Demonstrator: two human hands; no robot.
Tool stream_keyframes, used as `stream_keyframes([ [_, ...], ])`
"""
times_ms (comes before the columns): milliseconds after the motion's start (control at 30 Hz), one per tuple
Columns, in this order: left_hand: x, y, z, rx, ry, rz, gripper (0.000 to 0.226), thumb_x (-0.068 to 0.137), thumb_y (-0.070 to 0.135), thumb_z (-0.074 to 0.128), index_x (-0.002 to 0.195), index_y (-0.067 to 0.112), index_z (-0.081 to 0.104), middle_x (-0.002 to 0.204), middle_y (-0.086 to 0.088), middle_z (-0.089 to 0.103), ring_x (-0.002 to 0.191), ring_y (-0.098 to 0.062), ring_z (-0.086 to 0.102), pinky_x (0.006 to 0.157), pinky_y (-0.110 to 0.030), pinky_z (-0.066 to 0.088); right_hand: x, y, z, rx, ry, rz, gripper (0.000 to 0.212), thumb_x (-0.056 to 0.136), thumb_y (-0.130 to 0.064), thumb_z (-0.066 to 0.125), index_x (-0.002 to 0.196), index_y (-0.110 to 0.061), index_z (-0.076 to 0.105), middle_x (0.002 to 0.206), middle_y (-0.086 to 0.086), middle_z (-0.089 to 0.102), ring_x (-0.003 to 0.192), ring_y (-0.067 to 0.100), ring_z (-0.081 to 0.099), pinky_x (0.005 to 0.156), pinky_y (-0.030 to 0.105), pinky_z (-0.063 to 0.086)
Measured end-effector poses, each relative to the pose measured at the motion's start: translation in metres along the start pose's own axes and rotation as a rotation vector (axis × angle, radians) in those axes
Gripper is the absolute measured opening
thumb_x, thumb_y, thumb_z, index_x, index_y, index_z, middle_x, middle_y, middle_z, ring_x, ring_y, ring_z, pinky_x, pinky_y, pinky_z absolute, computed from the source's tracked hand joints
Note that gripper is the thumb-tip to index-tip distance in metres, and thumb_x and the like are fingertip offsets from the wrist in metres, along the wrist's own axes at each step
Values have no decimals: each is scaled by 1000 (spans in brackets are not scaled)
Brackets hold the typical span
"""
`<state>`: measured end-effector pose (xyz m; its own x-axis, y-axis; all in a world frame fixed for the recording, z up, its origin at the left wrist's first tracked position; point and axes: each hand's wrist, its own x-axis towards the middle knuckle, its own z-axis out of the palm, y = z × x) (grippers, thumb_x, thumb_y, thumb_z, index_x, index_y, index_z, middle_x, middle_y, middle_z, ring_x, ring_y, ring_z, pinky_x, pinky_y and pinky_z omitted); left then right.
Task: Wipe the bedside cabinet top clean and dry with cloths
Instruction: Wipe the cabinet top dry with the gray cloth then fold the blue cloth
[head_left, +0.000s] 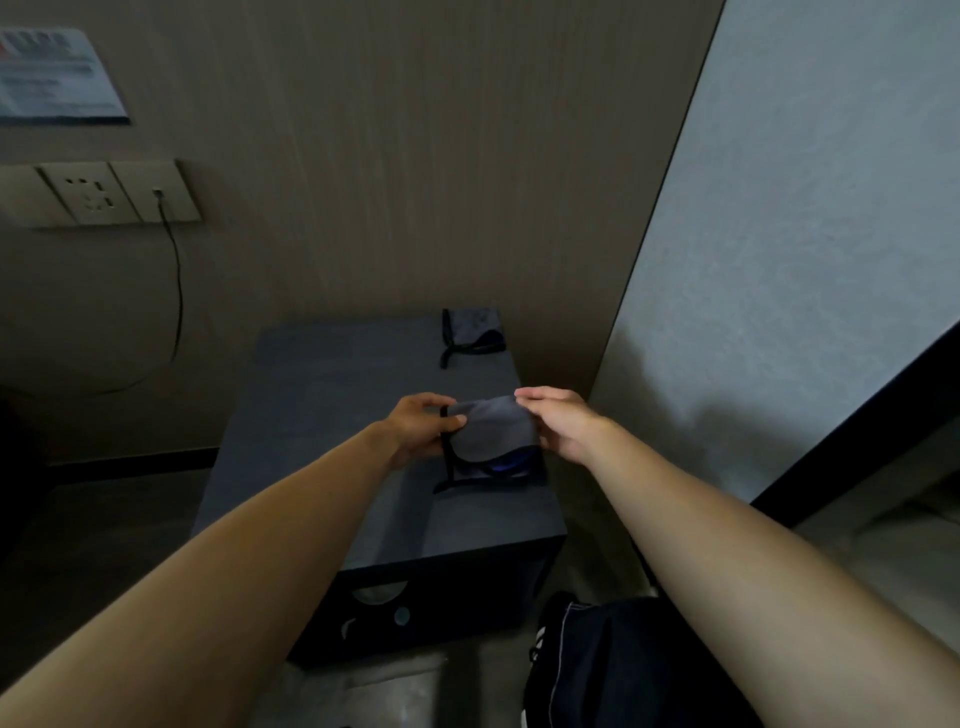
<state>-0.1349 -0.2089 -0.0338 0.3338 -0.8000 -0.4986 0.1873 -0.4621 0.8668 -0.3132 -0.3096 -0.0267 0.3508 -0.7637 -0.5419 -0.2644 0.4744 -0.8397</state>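
Observation:
The dark grey bedside cabinet top (322, 395) lies below me against the brown wall. A grey cloth with black trim (493, 428) is held up just over its right half. My left hand (421, 428) pinches the cloth's left edge, and my right hand (558, 421) grips its right upper edge. Blue fabric shows under the cloth's lower fold. A second grey cloth with a black edge (475, 327) lies folded at the far right corner of the top.
A wall socket panel (104, 195) with a black cable (176, 291) hanging from it is on the left wall. A notice card (57, 78) hangs above it. A pale wall (779, 260) stands close on the right. My dark trouser leg (623, 670) is beside the cabinet front.

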Motion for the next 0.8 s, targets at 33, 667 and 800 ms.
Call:
stream_keyframes([
  [33,3,-3,-1,1,9,-7,25,86,2,72,108,11,62,100,-9,64,82,-21,65,68,-35,61,5,4,3,-36,22,-27,17,96,-9,61,103,-22,70,115,5,67,103,23,64,73,31,56],
  [667,1,-16,-2,432,162,154,30,81,10,78,106,13,63,98,-4,59,83,-17,60,63,-29,53,0,13,11,-705,48,-158,36,82,-40,77,99,-9,67,94,6,67,93,25,65,76,36,55],
  [800,-5,-25,5,974,245,416,49,77,26,78,119,17,53,118,-4,50,112,-23,47,83,-33,48,-12,16,18,-995,152,-242,36,85,-46,72,101,-16,59,103,4,64,97,25,63,73,37,50],
])
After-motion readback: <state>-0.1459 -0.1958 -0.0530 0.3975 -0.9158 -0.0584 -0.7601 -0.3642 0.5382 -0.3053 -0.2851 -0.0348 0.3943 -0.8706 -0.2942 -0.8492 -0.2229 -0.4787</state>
